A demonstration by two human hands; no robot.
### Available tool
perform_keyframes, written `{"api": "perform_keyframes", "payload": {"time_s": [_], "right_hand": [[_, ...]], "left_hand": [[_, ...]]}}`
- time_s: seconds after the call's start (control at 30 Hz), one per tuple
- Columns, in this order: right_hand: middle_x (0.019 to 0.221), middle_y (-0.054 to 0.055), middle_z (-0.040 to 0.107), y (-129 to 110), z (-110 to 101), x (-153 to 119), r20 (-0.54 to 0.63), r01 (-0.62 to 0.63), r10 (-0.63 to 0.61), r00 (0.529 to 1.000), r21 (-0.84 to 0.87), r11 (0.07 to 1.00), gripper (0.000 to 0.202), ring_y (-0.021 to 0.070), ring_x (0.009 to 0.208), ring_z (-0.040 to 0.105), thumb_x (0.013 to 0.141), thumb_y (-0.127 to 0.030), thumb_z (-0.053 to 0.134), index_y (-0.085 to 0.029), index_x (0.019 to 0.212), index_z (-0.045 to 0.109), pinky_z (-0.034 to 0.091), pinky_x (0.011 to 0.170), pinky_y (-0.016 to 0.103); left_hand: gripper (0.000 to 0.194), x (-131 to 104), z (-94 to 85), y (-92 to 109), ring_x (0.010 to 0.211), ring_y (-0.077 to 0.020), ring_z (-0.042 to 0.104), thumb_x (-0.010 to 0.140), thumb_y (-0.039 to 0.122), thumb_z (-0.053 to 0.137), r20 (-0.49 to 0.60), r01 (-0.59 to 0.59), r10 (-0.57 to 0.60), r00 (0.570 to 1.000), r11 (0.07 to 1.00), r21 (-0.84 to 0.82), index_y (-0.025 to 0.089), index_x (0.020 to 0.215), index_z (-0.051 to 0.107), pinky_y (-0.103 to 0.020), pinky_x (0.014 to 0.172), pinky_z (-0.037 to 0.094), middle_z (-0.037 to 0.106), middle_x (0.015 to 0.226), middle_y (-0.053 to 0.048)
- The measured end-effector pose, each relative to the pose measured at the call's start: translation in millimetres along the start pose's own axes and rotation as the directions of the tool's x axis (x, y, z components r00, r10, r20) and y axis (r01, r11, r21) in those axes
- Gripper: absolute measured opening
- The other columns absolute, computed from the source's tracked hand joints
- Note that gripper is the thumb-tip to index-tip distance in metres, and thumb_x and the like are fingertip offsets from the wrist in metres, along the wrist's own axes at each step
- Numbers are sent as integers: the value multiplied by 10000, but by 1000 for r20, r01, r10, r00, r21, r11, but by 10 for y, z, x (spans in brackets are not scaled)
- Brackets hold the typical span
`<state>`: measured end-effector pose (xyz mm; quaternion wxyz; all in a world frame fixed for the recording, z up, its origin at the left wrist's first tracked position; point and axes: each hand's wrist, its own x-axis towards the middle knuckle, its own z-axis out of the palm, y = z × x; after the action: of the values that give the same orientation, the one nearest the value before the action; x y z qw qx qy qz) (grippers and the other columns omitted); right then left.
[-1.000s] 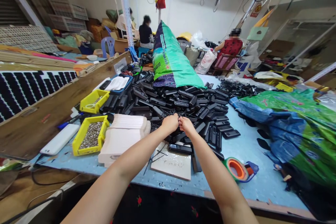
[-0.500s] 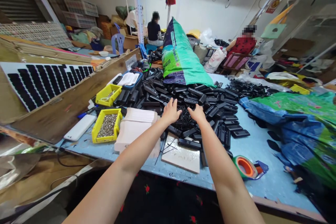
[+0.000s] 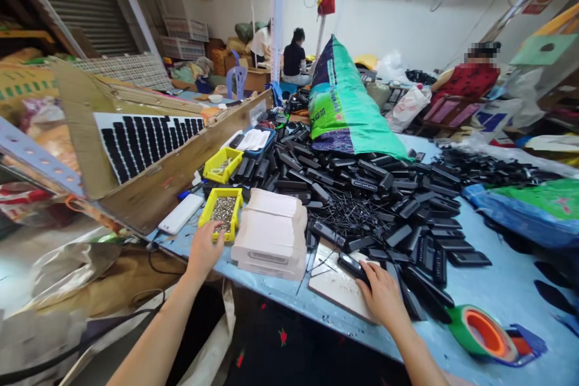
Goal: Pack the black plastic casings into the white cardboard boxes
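My left hand [image 3: 206, 249] is at the near side of a yellow bin [image 3: 238, 208] of small shiny metal pieces [image 3: 223, 211]. Its thumb and fingers are apart, and I see nothing between them. On a white board [image 3: 332, 286] at the table's front edge, my right hand [image 3: 383, 291] grips the right end of a black plastic case [image 3: 350, 265]. Beyond the board lies a tangle of thin black rods [image 3: 346, 211]. Many more black cases [image 3: 409, 208] are heaped around it. A stack of pale paper sheets [image 3: 271, 229] stands between the yellow bin and the board.
A second yellow bin [image 3: 223, 166] and a white phone-like slab [image 3: 181, 214] are at the left, beside a wooden side board [image 3: 172, 178]. A tape roll on a dispenser [image 3: 484, 335] lies front right. A green sack [image 3: 357, 114] rises behind the heap. Several people work farther back.
Both hands have come back from the heap: the left to the bin of metal pieces, the right onto a black case on the white board. The view has turned left.
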<state>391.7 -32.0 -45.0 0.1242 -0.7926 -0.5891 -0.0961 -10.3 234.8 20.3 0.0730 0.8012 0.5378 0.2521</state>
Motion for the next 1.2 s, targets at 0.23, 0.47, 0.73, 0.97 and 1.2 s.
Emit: {"api": "perform_keyframes", "payload": {"time_s": [0.23,0.47,0.73,0.97,1.2], "right_hand": [[1344,117,496,-1475,-122,392,-116,368,-350,929,229,901,439,254,1243,446,897,-336,513,-207,1316,498,366,1041,411],[1497,28,338,-2305,289,757,-109,474,-462,880,185,861,512,271,1369,305,915,-330,513,-336,1409,378,232,1096,481],[1505,4,321,-2149,313,756,-89,431,-423,902,131,893,528,263,1370,309,929,-319,485,-380,1428,323,178,1103,499],[1475,5,378,-1824,306,791,-127,549,-536,835,126,826,517,200,1357,332,927,-345,497,-332,1422,349,219,1082,388],[1467,38,391,-1881,233,678,-106,462,-449,887,179,869,493,215,1353,338,929,-293,486,-302,1411,381,183,1093,412]], "left_hand": [[379,409,210,183,840,-295,654,883,423,365,280,75,-122,952,982,173,142,969,605,-383,758,475,689,841,-141],[348,284,9,25,910,-271,650,927,373,312,420,18,-116,900,973,230,144,999,564,-332,751,451,688,960,-150],[295,-168,-19,215,869,-237,657,940,376,341,451,22,-110,886,980,196,168,934,549,-298,734,425,692,891,-111],[285,-260,186,534,849,-233,666,957,356,327,380,84,-144,914,982,169,158,945,531,-282,689,412,688,876,-113],[251,-248,137,569,766,-226,662,931,391,391,376,139,-174,910,983,118,187,873,525,-273,630,387,682,808,-70]]}}
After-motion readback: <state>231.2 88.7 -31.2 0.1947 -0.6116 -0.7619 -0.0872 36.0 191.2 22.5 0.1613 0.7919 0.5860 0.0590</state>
